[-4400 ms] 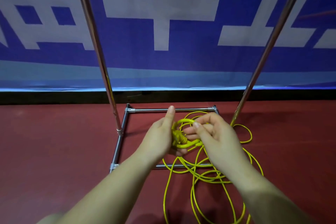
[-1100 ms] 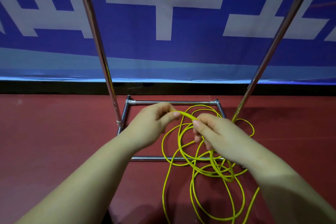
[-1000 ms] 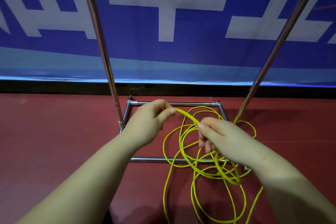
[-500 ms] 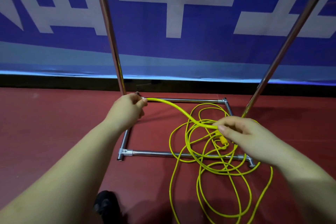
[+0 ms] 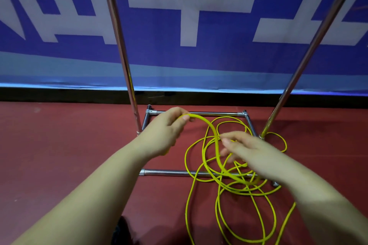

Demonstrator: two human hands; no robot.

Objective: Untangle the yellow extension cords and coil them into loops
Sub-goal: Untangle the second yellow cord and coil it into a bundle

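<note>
A yellow extension cord lies in tangled loops on the red floor, over the metal base frame. My left hand is raised over the frame's back left corner and grips a thick strand of the cord at its fingertips. From there the strand arcs right and down past the fingertips of my right hand, then hangs as a loop that runs up under that hand. My right hand's fingers are curled and motion-blurred around the cord; the hand hides the grip itself.
A chrome rack stands in front of me, with its rectangular base frame on the floor, a left upright and a right upright. A blue and white banner hangs behind it. A dark shoe shows at the bottom.
My hands have come closer together. The strand between them was stretched nearly straight half a second ago and now bows into an arc with a hanging loop. The knot from earlier is undone.
</note>
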